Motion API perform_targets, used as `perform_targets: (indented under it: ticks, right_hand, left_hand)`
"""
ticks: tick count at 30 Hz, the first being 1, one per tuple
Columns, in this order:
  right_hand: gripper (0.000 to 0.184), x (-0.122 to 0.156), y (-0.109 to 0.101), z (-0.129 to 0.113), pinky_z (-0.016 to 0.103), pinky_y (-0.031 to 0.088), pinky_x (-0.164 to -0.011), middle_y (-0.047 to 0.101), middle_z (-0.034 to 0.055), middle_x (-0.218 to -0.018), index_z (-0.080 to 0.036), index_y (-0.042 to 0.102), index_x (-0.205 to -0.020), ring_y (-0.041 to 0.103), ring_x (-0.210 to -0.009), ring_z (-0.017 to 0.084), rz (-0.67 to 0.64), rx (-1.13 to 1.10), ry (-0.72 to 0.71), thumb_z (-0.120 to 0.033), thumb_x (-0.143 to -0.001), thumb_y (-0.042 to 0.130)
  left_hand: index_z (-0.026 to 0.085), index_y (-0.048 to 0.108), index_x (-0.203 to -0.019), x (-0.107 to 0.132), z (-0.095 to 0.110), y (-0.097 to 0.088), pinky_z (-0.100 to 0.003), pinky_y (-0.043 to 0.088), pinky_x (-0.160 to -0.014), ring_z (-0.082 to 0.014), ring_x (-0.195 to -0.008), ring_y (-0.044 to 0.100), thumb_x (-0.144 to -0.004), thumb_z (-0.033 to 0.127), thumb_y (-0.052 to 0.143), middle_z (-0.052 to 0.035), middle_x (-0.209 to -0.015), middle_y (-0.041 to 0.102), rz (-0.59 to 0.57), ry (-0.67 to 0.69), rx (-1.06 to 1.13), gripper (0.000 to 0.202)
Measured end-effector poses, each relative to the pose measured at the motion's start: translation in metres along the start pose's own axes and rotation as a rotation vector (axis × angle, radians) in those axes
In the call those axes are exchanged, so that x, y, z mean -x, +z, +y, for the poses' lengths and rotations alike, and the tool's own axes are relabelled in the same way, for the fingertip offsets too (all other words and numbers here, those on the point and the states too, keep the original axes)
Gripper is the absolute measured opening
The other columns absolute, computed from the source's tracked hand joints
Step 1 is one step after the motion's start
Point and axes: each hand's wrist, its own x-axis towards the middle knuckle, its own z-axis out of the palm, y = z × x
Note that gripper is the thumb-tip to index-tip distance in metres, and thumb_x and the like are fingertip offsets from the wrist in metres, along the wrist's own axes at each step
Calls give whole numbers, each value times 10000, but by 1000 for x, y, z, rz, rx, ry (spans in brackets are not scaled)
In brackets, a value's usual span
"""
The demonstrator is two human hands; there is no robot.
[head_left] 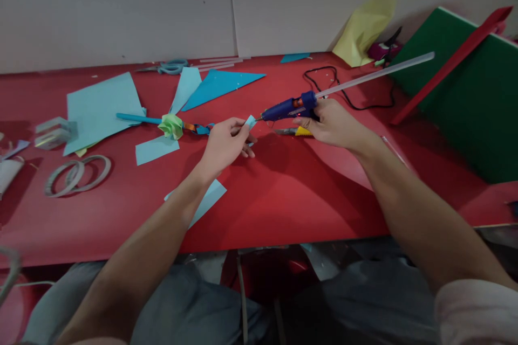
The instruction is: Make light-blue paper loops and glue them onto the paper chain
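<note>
Pinched in my left hand (227, 143) is a small light-blue paper strip (251, 122), held above the red tabletop. My right hand (332, 123) grips a blue glue gun (285, 109), its nozzle at the strip's upper end. A long translucent glue stick (376, 74) juts from the gun's back. Below the gun lies a utility knife (301, 131) with a yellow handle, partly hidden by my right hand. Just left of my left hand are a blue paper tube (138, 118), a pale green paper flower (171, 126) and an orange-and-blue paper chain (196, 128).
Light-blue paper sheets (103, 108), a blue paper triangle (222, 86) and scissors (173, 67) lie toward the back. Two tape rings (65, 178) rest at left. A green board (453, 91) with a red strip (449, 67) stands at right, near crumpled yellow paper (366, 24) and a black cord (364, 107).
</note>
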Motion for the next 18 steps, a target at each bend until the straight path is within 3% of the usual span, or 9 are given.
perform_targets:
  ticks: [10,18]
  right_hand:
    - [360,2,3,1,463,605,-845,789,117,-989,-201,771,-1052,737,-930,312,14,-70,10,-534,-955,679]
    - [341,2,4,1,472,597,-804,752,112,-905,-208,737,-999,716,-883,321,28,-36,2,-537,-955,659]
  left_hand:
    - [155,641,-967,1,0,0,-189,533,-471,-93,-451,677,-1070,215,558,-72,-870,808,-26,-12,20,145]
    - [162,640,-986,1,1,0,-196,530,-477,-96,-458,683,-1069,203,554,-68,-877,808,-48,5,41,126]
